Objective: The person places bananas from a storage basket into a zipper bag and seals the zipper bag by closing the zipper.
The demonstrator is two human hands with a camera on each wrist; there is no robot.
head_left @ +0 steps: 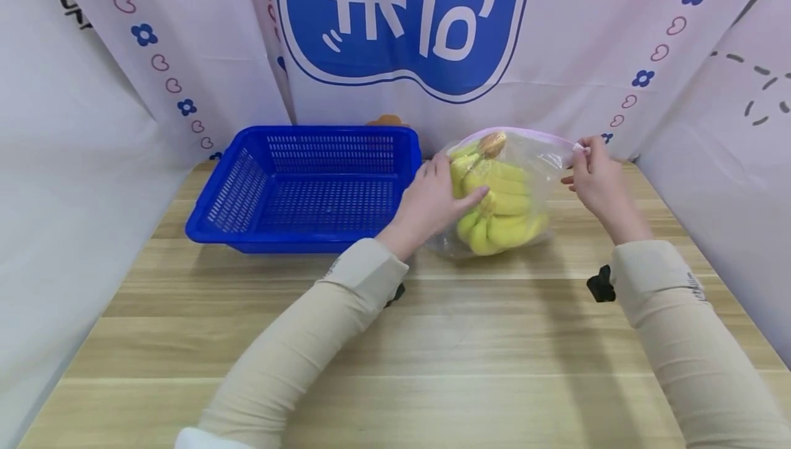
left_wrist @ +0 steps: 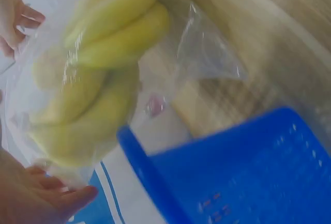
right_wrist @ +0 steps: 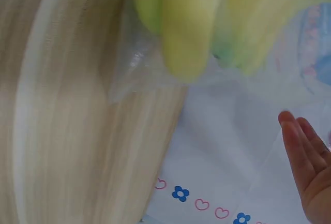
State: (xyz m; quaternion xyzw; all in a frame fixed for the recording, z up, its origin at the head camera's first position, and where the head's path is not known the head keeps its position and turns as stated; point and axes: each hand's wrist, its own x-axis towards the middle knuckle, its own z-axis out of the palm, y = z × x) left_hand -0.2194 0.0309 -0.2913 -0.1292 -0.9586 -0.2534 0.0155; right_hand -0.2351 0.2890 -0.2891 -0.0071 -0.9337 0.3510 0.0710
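Several yellow bananas (head_left: 503,191) are inside a clear plastic zip bag (head_left: 540,160) with a pinkish seal along its top. My left hand (head_left: 435,195) grips the bag's left side, its thumb across the front over the bananas. At the bag's top right corner, my right hand (head_left: 596,178) pinches the end of the seal by a small white slider (head_left: 579,149). The left wrist view shows the bananas (left_wrist: 88,105) blurred through the plastic. In the right wrist view, the right hand's fingers (right_wrist: 297,146) show at the right edge.
A blue plastic basket (head_left: 309,239) with slotted walls stands left of the bag, close to my left hand. Both are on a wood-grain table (head_left: 463,346). A white printed cloth (head_left: 210,37) hangs behind the table, with white sheets at both sides.
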